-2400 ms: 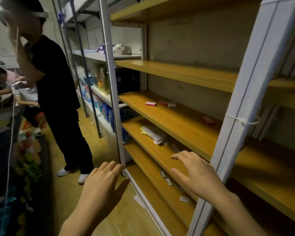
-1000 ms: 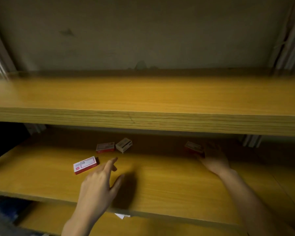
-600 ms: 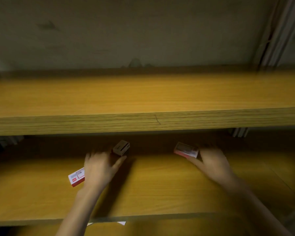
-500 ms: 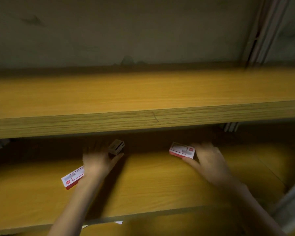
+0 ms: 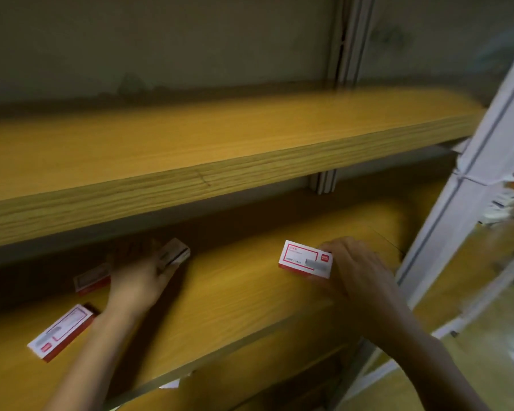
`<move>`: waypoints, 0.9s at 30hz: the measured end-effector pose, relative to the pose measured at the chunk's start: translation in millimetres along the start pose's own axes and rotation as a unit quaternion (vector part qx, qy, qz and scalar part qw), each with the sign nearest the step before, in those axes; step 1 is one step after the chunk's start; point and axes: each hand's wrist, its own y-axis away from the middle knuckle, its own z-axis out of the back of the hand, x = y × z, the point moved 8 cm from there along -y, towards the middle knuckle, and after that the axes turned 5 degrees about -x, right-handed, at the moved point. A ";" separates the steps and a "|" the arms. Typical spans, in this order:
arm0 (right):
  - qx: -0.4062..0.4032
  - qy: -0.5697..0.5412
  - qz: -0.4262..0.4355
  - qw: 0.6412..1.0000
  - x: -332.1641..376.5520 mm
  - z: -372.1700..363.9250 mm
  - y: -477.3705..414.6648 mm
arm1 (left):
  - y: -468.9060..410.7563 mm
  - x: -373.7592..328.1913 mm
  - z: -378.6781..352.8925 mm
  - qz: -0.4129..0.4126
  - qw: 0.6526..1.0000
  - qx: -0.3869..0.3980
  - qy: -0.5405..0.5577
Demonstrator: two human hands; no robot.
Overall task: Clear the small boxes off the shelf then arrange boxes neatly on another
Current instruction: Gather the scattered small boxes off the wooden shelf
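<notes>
My right hand (image 5: pixel 359 271) is over the right half of the lower shelf (image 5: pixel 235 298). Its fingers curl round the right end of a red-and-white box (image 5: pixel 304 259) and pinch it, printed face up. The box's left end tips just clear of the shelf board, though its far corner may still touch.

My left hand (image 5: pixel 137 277) reaches palm down toward the back of the lower shelf, left of its middle. The fingers (image 5: pixel 131 250) stretch out fairly straight into the shadow under the upper shelf (image 5: pixel 190 137) and grip nothing I can make out. A pale box (image 5: pixel 174 255) lies askew at the back of the lower shelf, right against my thumb side (motion blur hides whether skin meets card).

A shadowed box (image 5: pixel 91 280) lies flat at the back of the lower shelf, just left of that hand and partly hidden by it. A front box (image 5: pixel 61 332), red and white with its label up, lies slanted near the lower shelf's front edge at the left end, beside my left forearm.

A white upright (image 5: pixel 463 179) rises at the right end of the lower shelf. Past it, some blurred red-and-white packs (image 5: pixel 505 200) sit at about the lower shelf's height. A scrap of white paper (image 5: pixel 169 384) shows just under the lower shelf's front edge
</notes>
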 end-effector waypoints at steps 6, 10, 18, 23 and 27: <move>-0.025 0.016 -0.040 0.999 -33.5 45.6 34.1 | 51.4 -101.3 30.5 -0.184 0.976 -0.050 0.105; -0.042 0.039 -0.067 0.996 -67.3 77.2 62.7 | 75.2 -163.2 45.2 -0.254 0.956 -0.043 0.143; -0.052 0.100 -0.137 0.984 -184.2 146.8 138.6 | 130.3 -322.5 66.5 -0.359 0.912 -0.048 0.193; -0.070 0.115 -0.167 0.977 -266.3 189.3 191.2 | 156.5 -423.3 52.9 -0.392 0.894 -0.025 0.216; -0.080 0.131 -0.188 0.970 -329.6 213.4 227.3 | 172.8 -492.7 30.8 -0.384 0.891 0.003 0.241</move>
